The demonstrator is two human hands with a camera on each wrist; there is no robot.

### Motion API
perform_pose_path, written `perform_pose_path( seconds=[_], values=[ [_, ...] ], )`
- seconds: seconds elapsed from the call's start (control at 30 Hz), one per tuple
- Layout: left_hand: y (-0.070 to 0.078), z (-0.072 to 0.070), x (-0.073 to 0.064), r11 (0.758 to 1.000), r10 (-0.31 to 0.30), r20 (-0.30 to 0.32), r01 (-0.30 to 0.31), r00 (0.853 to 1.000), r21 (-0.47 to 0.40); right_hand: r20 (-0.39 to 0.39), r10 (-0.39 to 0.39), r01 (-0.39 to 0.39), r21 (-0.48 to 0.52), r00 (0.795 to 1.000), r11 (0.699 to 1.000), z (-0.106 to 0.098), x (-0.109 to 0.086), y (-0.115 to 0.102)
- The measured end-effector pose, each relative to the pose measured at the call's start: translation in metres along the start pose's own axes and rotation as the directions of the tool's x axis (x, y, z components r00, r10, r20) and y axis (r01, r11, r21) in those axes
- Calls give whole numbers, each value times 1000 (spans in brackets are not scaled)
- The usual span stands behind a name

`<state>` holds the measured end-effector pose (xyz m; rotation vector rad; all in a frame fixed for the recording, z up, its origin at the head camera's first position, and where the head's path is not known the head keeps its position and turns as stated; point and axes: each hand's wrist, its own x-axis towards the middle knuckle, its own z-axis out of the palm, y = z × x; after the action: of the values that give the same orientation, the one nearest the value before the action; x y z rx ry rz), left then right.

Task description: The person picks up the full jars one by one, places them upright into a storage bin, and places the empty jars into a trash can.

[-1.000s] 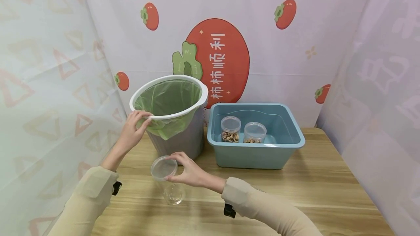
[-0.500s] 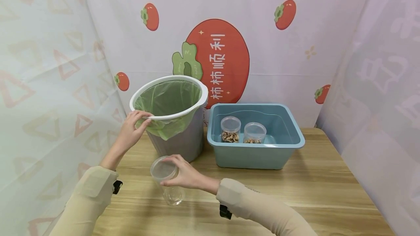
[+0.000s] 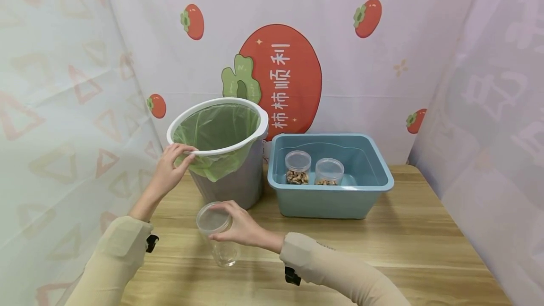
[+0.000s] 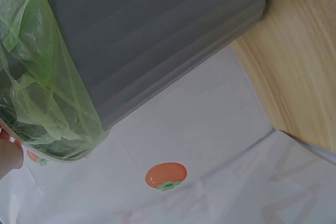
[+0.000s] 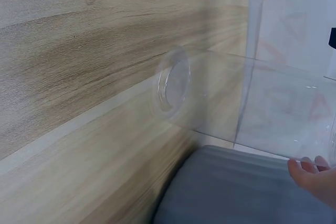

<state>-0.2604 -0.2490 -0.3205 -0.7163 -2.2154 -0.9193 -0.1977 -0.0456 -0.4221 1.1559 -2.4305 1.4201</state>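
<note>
My left hand (image 3: 166,174) pinches the white rim (image 3: 221,150) of a grey trash can at its near left side. A green bag (image 3: 218,168) lines the can and folds over its outside. At the edge of the left wrist view, fingertips (image 4: 9,153) show by the bag's edge. My right hand (image 3: 245,228) grips a tall clear jar (image 3: 225,251) near its lidded top, thumb in front and fingers behind. Nothing shows inside this jar. In the right wrist view the jar's base lies against the table, and my fingertips (image 5: 304,169) curve round its upper end.
A blue tub (image 3: 331,202) stands right of the can. Inside it are two lidded jars with brown nut-like pieces, the left jar (image 3: 298,169) and the right jar (image 3: 329,172). Hanging cloths enclose the wooden table (image 3: 408,240) at the back and sides.
My right hand has shifted slightly left, its thumb reaching further across the front of the jar. My left hand stays on the can's rim.
</note>
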Motion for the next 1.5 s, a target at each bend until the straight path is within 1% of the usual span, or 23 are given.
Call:
perform_pose_path(
  seconds=[0.17, 0.43, 0.6, 0.73, 0.83, 0.9, 1.03, 1.13, 1.3, 1.5],
  values=[
    [0, -1, -1, 1000, -16, 2, 16, 1000, 0, -29, -2, 2, 9, 1000, 1000, -7, -2, 0],
    [0, -1, -1, 999, -31, 18, 31, 999, 14, -92, 11, -11, -4, 996, 1000, -26, -2, 3],
    [0, -1, 0, 1000, -24, 16, 24, 1000, 9, -132, 4, -7, -23, 991, 1000, -38, -1, 5],
    [1, -1, -1, 1000, -15, 6, 15, 1000, -3, -138, 15, -18, -19, 990, 1000, -47, -2, 6],
    [1, 0, -1, 1000, -12, 2, 12, 1000, -3, -150, -3, 0, -23, 989, 1000, -53, -3, 7],
    [1, 0, -1, 1000, -15, 4, 15, 1000, -1, -168, -33, 27, -35, 985, 999, -58, -3, 7],
    [1, 0, 0, 1000, -16, 8, 16, 1000, -3, -208, -83, 75, -46, 975, 996, -71, -2, 5],
    [1, 0, 0, 1000, -19, 14, 19, 1000, -5, -233, -99, 92, -42, 967, 995, -82, -1, 2],
    [1, 0, 0, 1000, -20, 22, 20, 1000, 1, -273, -96, 93, -23, 957, 995, -102, -1, -5],
    [1, 0, -1, 1000, -23, 17, 23, 1000, 0, -307, -69, 80, 22, 949, 997, -124, -1, -13]
  ],
)
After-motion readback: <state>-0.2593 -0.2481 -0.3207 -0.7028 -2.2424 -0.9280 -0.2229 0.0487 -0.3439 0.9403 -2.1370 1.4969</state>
